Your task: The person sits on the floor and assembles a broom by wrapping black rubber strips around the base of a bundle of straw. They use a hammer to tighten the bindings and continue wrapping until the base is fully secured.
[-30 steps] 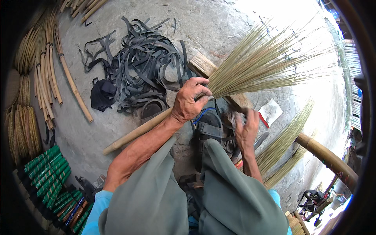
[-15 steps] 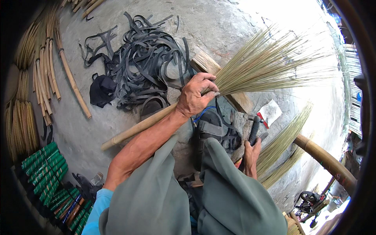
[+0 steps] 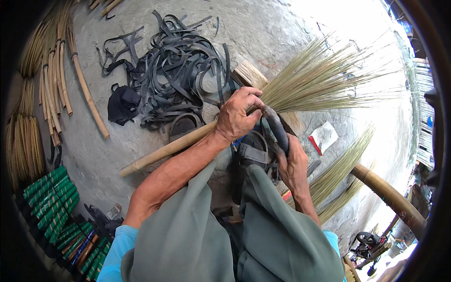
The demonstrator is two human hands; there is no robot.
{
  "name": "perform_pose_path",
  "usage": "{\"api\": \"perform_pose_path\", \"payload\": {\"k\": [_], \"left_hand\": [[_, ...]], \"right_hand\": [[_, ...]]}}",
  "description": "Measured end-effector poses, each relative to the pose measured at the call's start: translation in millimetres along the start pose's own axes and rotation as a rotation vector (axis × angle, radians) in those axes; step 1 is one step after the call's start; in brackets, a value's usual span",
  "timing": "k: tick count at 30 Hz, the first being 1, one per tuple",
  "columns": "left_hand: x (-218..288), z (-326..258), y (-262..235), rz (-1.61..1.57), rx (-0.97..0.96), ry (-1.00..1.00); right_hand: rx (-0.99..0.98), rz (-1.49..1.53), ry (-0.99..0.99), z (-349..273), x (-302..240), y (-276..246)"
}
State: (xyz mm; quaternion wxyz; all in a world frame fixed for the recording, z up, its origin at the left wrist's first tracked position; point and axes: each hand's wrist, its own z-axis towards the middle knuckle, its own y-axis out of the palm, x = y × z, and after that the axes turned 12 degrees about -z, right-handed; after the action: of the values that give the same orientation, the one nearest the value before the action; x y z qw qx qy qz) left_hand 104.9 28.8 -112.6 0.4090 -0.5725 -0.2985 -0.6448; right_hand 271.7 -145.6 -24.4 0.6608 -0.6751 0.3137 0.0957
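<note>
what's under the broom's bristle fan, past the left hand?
Under the bristle fan lie a pale wooden block and grey concrete floor. The block's far part is covered by bristles. The left hand hides the joint between bristles and wooden handle.

Tangled black straps [image 3: 178,70], bamboo sticks [image 3: 56,89], green-wrapped handles [image 3: 51,202] and a white paper [image 3: 325,137] lie around.

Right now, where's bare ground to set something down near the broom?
Bare concrete lies beyond the black strap pile, above the broom bristles; another patch lies between the loose canes and broom handle. Around both hands is crowded.
</note>
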Motion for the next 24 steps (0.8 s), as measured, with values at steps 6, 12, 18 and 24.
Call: {"api": "perform_pose_path", "payload": {"k": [6, 12, 18, 24], "left_hand": [[-1.7, -0.8, -0.1, -0.055, 0.007, -0.048], [-4.1, 2.2, -1.4, -0.074, 0.010, -0.049], [-6.3, 0.5, -0.4, -0.036, 0.006, -0.024], [-6.6, -0.4, 0.6, -0.084, 0.017, -0.062]], "right_hand": [[0.045, 0.021, -0.050, -3.7, -9.1, -10.8], [-0.150, -0.034, 0.087, 8.6, -13.1, -12.3], [-0.169, -0.138, 0.101, 10.4, -16.4, -14.0], [-0.068, -0.072, 0.041, 7.0, -14.3, -16.1]]}}
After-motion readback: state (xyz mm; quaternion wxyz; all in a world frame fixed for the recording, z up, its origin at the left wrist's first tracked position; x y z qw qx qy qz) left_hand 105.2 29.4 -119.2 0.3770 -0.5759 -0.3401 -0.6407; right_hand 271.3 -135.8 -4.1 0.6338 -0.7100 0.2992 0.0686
